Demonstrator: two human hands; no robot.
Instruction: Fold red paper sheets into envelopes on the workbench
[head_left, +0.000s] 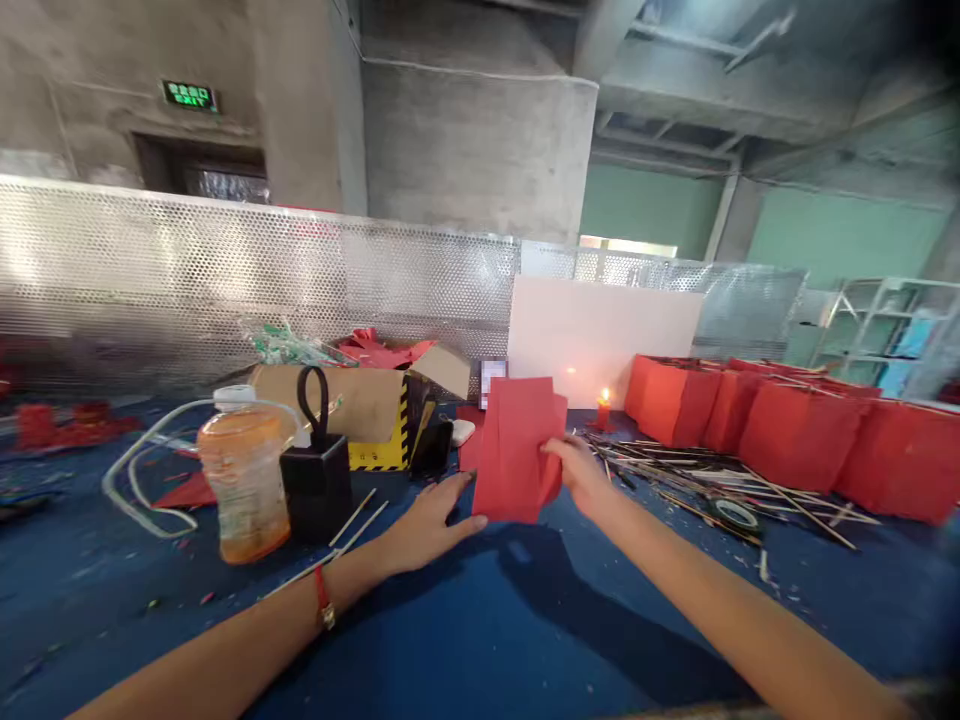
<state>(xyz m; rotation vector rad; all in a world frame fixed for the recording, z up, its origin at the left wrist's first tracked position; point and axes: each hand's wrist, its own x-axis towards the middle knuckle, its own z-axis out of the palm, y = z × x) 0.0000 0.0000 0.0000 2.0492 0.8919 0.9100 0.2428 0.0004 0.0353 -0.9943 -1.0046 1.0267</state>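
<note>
Several flat pieces of red paper [514, 455] stand upright over the middle of the blue table, pinched at their right edge by my right hand [574, 470]. My left hand [439, 520] is just left of the paper, fingers spread and thumb pointing at its lower left edge; whether the thumb touches it I cannot tell. A red string bracelet [324, 598] is on my left wrist. Behind the paper, more red paper [469, 440] shows in part beside a phone [493, 372] propped upright.
Left stand a plastic bottle [244, 480], a black box with a loop [319, 485] and a cardboard box [360, 405]. Right are a lit red candle [603, 412], thin sticks [697, 470], a tape roll [733, 515] and red paper lanterns [802, 430]. A perforated metal screen [300, 270] runs behind.
</note>
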